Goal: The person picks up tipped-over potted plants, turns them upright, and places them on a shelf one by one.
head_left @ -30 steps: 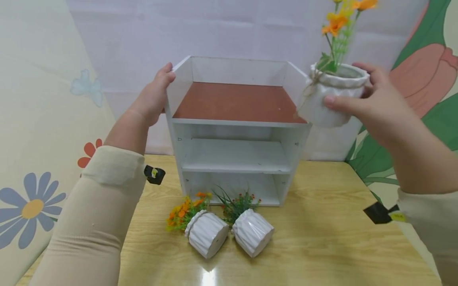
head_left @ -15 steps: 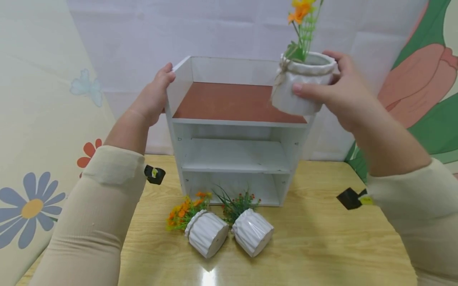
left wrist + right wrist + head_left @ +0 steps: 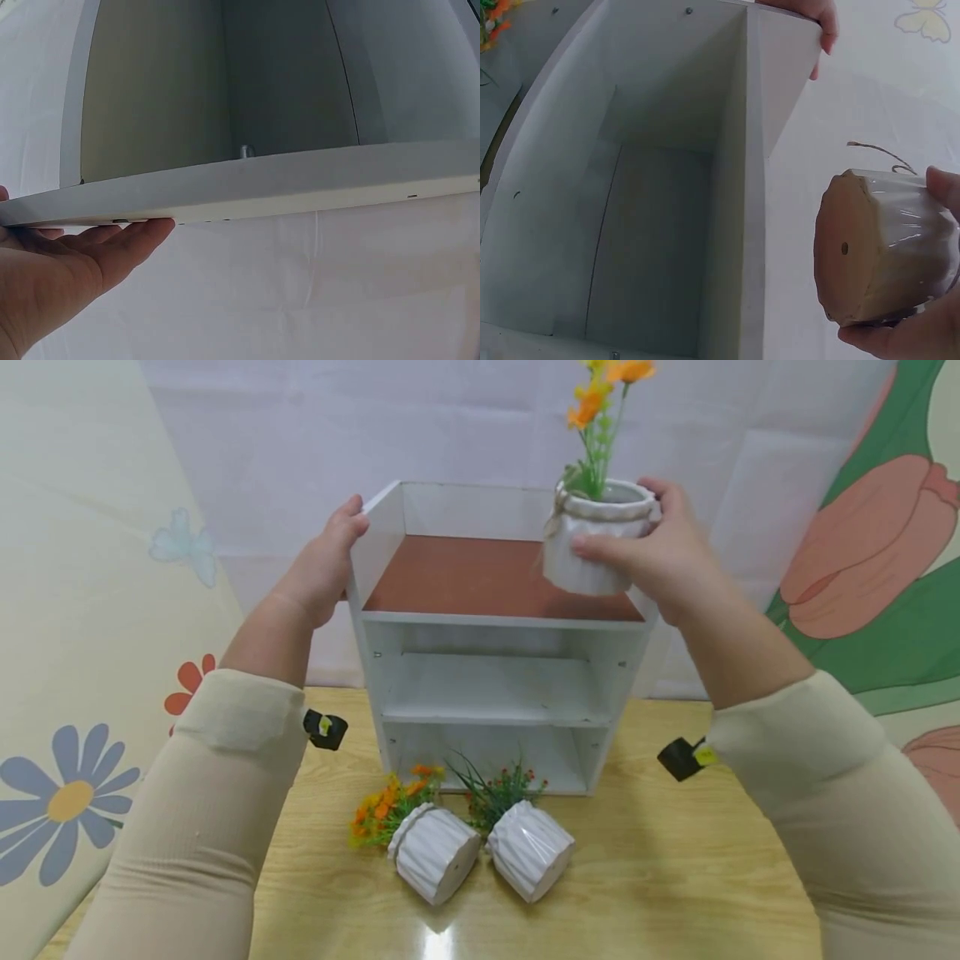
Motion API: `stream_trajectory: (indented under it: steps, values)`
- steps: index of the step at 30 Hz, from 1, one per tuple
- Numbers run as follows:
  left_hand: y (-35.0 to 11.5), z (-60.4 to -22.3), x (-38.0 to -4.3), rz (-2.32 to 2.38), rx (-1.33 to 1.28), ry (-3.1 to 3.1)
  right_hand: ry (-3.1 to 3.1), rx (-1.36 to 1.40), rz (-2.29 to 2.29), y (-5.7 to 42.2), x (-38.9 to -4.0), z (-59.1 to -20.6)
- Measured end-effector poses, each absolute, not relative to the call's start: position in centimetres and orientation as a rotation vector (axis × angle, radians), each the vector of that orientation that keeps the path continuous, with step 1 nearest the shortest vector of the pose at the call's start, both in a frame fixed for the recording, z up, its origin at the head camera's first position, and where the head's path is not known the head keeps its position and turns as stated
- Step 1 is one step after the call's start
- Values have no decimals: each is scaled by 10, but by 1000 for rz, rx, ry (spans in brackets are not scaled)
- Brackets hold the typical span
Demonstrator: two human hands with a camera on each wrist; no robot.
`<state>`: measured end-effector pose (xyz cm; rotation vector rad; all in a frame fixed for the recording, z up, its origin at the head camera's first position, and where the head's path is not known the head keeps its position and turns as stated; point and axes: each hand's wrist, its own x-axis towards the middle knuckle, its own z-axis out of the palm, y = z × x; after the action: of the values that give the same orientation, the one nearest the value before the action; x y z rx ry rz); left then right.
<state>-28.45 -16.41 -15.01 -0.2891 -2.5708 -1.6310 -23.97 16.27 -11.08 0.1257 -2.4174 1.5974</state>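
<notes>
A white shelf unit with a brown top board stands on the table. My left hand grips its left side panel near the top; in the left wrist view the fingers lie along the panel's outer face. My right hand holds a white ribbed flower pot with orange and yellow flowers, thumb on its near side. The pot is upright, over the right part of the top board. In the right wrist view its round base with a small hole shows, and twine trails from it.
Two more white flower pots lie on their sides on the wooden table, before the shelf: a left pot with orange flowers and a right pot with grassy leaves and small red blooms. White cloth hangs behind.
My right hand has carried the upright flower pot leftward, from beyond the shelf's right side to over the top board. My left hand and the lying pots have stayed in place.
</notes>
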Motion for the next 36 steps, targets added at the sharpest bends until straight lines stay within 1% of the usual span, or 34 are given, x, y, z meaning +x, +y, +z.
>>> stream_trajectory:
  steps: [7,11,20,29,36]
  values:
    - [-163,-151,-284,-1635,-284,-2574,-2366,37,1692,154,-254,-120]
    - [-163,-151,-284,-1633,-291,-2568,-2393,-47,1615,154,-264,-126]
    - [-162,-151,-283,-1626,-281,-2568,-2369,-142,1547,149,-282,-138]
    - [-164,-152,-282,-1625,-298,-2564,-2383,-256,1502,145,-291,-145]
    - [-165,-151,-281,-1631,-299,-2562,-2377,-257,1475,143,-291,-148]
